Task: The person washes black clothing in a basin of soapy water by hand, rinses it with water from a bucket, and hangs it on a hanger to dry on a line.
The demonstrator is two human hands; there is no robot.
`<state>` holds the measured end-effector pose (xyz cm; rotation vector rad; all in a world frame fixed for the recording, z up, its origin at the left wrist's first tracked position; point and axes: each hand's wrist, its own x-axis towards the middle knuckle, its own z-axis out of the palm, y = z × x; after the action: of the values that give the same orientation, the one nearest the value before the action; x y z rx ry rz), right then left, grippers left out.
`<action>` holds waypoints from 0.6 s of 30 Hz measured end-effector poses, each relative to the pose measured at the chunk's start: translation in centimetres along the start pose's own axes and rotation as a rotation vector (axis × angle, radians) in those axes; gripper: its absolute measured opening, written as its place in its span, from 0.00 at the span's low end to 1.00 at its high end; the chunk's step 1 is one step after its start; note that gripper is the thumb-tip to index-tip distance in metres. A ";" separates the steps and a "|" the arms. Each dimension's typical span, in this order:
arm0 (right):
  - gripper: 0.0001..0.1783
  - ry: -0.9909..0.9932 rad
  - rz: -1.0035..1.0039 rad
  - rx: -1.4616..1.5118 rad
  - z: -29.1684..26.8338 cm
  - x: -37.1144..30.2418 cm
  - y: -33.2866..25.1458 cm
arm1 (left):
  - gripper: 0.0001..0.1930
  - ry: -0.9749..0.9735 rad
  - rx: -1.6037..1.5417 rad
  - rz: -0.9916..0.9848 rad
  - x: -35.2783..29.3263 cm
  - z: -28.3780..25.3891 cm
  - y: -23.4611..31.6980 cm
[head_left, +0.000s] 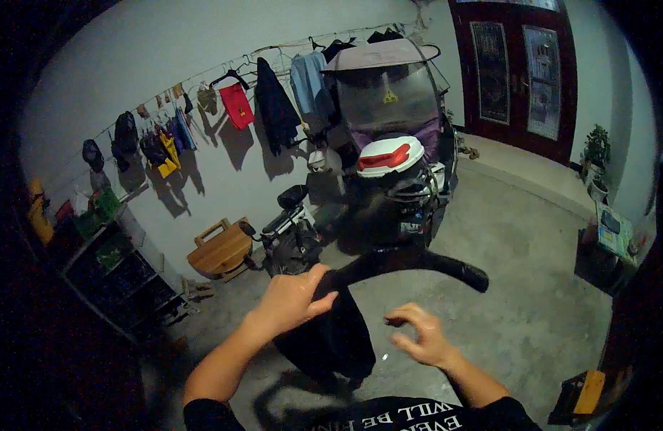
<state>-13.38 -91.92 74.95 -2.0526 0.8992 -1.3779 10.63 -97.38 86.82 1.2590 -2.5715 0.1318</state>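
Note:
My left hand [292,298] is closed round the left end of a black, broad-shouldered clothes hanger [400,260]. The hanger's right arm sticks out free toward the right; its hook cannot be made out against the dark background. Below my left hand hangs a dark piece of clothing [331,341], and how it joins the hanger is hard to see. My right hand [425,334] is raised below the hanger's right side, apart from it, with fingers curled and thumb spread away. Its fingertips look dark, and I cannot tell why.
Clothes, including a red garment [237,106] and a dark jacket [275,100], hang on a line along the wall. Ahead stand a covered scooter [389,93] and a small bike [292,233]. A folded wooden table [222,250] leans left, beside a dark shelf [123,273].

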 end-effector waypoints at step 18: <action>0.20 -0.437 0.076 -0.117 6.9 -4.6 10.5 | 0.22 0.095 -0.204 -0.281 -5.0 -2.4 -3.5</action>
<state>-10.76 -94.98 62.19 -2.2566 0.8668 -0.8027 16.81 -95.27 87.54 1.4769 -2.2362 -0.1208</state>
